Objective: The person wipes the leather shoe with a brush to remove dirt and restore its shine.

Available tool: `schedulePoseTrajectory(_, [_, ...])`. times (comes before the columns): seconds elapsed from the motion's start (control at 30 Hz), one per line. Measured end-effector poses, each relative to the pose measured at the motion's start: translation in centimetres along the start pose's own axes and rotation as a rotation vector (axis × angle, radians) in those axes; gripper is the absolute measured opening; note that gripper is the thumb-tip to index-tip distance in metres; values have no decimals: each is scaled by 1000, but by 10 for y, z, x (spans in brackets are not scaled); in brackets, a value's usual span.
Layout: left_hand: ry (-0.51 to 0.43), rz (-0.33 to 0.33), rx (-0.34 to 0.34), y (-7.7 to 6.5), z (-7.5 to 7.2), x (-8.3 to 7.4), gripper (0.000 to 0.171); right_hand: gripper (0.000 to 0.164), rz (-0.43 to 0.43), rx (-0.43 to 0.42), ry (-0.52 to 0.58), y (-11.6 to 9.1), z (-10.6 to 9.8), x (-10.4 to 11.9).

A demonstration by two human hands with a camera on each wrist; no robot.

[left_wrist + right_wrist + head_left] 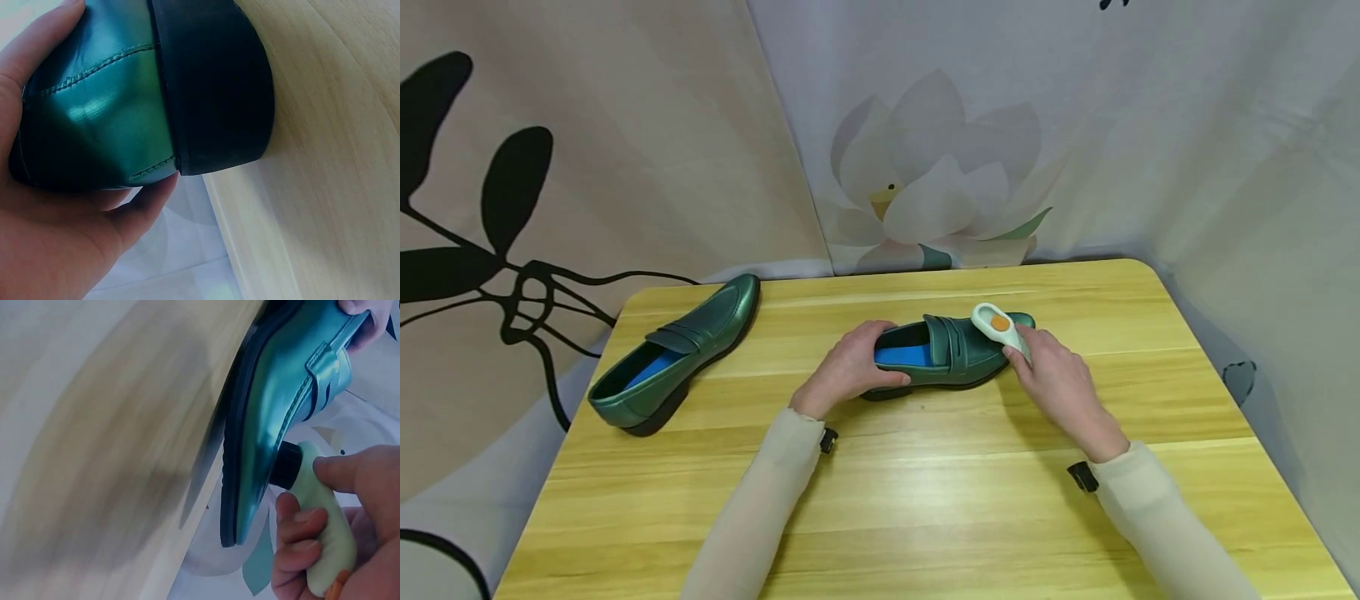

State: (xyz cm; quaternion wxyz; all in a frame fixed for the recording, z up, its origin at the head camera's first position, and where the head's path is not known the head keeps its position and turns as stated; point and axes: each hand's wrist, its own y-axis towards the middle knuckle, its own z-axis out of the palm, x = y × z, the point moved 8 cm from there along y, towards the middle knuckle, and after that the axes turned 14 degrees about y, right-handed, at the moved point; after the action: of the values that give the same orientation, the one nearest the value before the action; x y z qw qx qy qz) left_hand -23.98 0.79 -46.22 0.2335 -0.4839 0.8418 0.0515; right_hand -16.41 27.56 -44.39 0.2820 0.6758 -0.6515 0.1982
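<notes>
A green leather loafer (977,354) with a blue insole and a dark sole lies on the table, toe to the right. My left hand (850,362) grips it around the heel, thumb on the near side. In the left wrist view the palm wraps the green heel (119,119) above the black heel block (219,94). My right hand (1060,379) holds a small shoe brush (328,534) with a pale green handle and an orange detail. Its dark bristles (286,465) press against the upper near the toe.
A matching green loafer (718,321) stands at the table's back left, toe pointing away to the back right. The wooden table (925,500) ends at the back against a hanging cloth (685,167) printed with a flower and dark leaves.
</notes>
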Motion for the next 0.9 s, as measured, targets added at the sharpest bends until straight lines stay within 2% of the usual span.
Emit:
schedulePoseTrajectory(0.3, [-2,9,-4,0,-1,-1,89,47,34,-48,-3,3,-13,-12])
schedulePoseTrajectory(0.47, [-3,17,-9,0,-1,-1,89,47,30,-26,1,6,-2,-3])
schedulePoseTrajectory(0.7, [-5,7,-1,-1,1,0,89,36,-38,7,-10,16,22,26])
schedulePoseTrajectory(0.8, [-6,10,0,-1,1,0,88,30,-40,-3,-18,18,22,30])
schedulePoseTrajectory(0.9, [-6,8,-3,-1,0,-1,88,30,-32,-23,-54,17,16,24])
